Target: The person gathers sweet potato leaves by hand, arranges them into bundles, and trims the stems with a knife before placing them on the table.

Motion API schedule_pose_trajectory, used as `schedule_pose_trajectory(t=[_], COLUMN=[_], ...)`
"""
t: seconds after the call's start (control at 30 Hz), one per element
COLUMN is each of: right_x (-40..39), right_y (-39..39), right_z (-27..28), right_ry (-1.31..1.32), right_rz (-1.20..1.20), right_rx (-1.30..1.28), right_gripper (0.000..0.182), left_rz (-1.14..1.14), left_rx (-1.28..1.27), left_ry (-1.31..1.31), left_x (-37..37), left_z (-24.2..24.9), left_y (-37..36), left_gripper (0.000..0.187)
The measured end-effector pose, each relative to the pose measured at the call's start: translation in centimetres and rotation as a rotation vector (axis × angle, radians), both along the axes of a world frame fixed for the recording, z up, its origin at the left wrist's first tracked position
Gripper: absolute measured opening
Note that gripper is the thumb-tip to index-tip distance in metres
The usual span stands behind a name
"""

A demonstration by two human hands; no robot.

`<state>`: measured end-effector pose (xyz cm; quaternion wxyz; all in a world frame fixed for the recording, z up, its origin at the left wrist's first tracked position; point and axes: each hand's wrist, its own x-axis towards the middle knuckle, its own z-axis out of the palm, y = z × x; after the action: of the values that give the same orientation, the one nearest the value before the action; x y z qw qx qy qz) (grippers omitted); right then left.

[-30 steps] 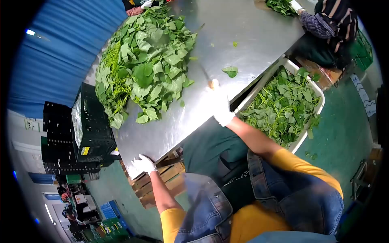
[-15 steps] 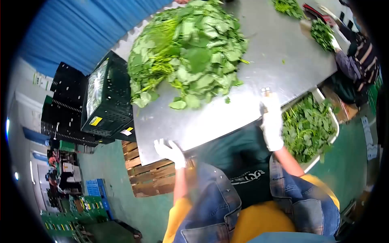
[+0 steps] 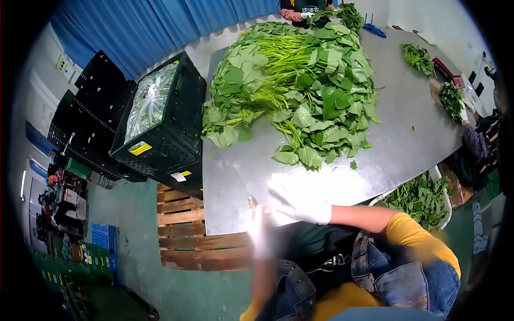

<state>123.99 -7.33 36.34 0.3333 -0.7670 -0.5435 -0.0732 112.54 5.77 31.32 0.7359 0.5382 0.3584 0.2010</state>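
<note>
My left hand [image 3: 259, 232], gloved in white and blurred, is closed on a small object with a metallic tip [image 3: 252, 201] at the table's front edge. Just right of it, my right hand [image 3: 308, 206], also white-gloved, reaches left over the metal table [image 3: 230, 187] with its fingers stretched out and nothing visible in them. Glare washes out part of that hand. Beyond both hands lies a large heap of leafy green stems [image 3: 332, 101], touched by neither.
Dark crates [image 3: 182, 115] with a plastic-wrapped load stand left, by a wooden pallet [image 3: 182, 216]. A white tub [image 3: 448, 206] of greens is at right. One person [image 3: 300, 12] works behind the heap, another [image 3: 484, 139] at the right beside a red scale [image 3: 448, 70].
The view has shifted. My right hand has moved left, close to my left hand. The small object was in my right hand and is now in my left, which has closed.
</note>
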Motion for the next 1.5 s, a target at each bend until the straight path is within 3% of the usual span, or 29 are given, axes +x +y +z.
schedule_pose_trajectory(t=[0.03,0.1,0.13,0.17,0.2,0.23,0.27,0.3,0.33,0.37,0.5,0.53,0.57,0.67,0.8,1.07,1.1,1.17,1.23,1.3,1.37,1.43,1.5], right_x=[1.3,5.3,7.0,8.9,11.4,13.1,13.5,14.2,15.5,17.7,20.0,21.4,22.0,23.5,25.3,27.0,27.8,29.4,31.0,32.5,35.7,40.1,40.9], right_y=[0.5,2.3,3.2,4.2,5.0,4.8,4.2,3.7,3.1,2.1,-1.2,-1.4,-1.6,-1.9,-4.2,-9.5,-10.7,-12.8,-15.0,-17.5,-20.2,-23.6,-25.0], right_z=[0.1,-3.4,-4.7,-6.0,-8.0,-8.6,-6.7,-5.9,-5.6,-7.4,-5.9,-7.2,-7.7,-7.7,-8.2,-4.9,-5.2,-5.8,-5.4,-4.6,-5.7,-8.3,-5.9], right_ry=[-0.062,-0.169,-0.119,-0.070,0.120,0.047,-0.332,-0.294,-0.352,-0.562,-0.392,-0.603,-0.594,-0.704,-0.608,-0.370,-0.439,-0.576,-0.488,-0.535,-0.349,-0.329,-0.586], right_rz=[-0.080,-0.148,-0.188,-0.228,-0.261,-0.362,-0.517,-0.545,-0.656,-0.744,-0.880,-0.943,-0.946,-0.916,-0.715,-0.391,-0.327,-0.330,-0.322,-0.324,-0.258,-0.289,-0.444], right_rx=[-0.136,-0.163,-0.119,-0.070,0.083,-0.024,-0.332,-0.193,-0.314,-0.279,-0.282,-0.243,-0.238,-0.215,-0.315,-0.475,-0.348,-0.353,-0.531,-0.532,-0.363,-0.284,-0.569], right_gripper=[0.062,0.069,0.069,0.069,0.071,0.074,0.078,0.082,0.086,0.091,0.101,0.096,0.096,0.085,0.069,0.062,0.064,0.066,0.067,0.064,0.062,0.050,0.041], left_rz=[-0.005,0.187,0.180,0.180,0.195,0.207,0.121,0.120,0.113,0.106,0.085,0.130,0.177,0.351,0.320,0.369,0.375,0.363,0.322,0.282,0.241,0.240,0.189], left_rx=[-0.003,0.578,0.710,0.714,0.893,1.070,0.941,0.939,0.967,0.994,0.904,0.971,1.043,1.273,1.331,1.343,1.352,1.432,1.443,1.448,1.403,1.477,1.363], left_ry=[-0.002,0.355,0.528,0.531,0.566,0.600,0.647,0.648,0.656,0.663,0.732,0.709,0.686,0.613,0.573,0.520,0.520,0.560,0.542,0.523,0.557,0.591,0.592], left_x=[0.2,0.1,0.3,0.2,0.2,0.1,0.0,-0.1,-0.2,-0.1,0.2,0.1,-0.1,-0.8,-3.2,-4.0,-3.6,-2.4,-1.5,-0.7,-0.4,0.3,0.5], left_z=[0.3,0.6,1.7,0.9,-0.6,-1.4,-1.0,-1.2,-1.6,-1.9,-0.9,-0.6,-0.5,-1.3,0.4,-0.9,-0.9,-1.0,-0.3,0.0,-0.4,-0.4,-0.9], left_y=[0.9,2.3,2.7,3.4,4.3,4.9,5.1,5.1,5.0,4.8,3.6,3.3,3.2,3.9,2.9,1.8,1.7,1.4,0.7,0.0,-0.1,-0.9,-1.2], left_gripper=[0.020,0.027,0.027,0.027,0.027,0.028,0.033,0.033,0.035,0.037,0.044,0.050,0.055,0.062,0.060,0.056,0.056,0.054,0.053,0.052,0.051,0.048,0.051])
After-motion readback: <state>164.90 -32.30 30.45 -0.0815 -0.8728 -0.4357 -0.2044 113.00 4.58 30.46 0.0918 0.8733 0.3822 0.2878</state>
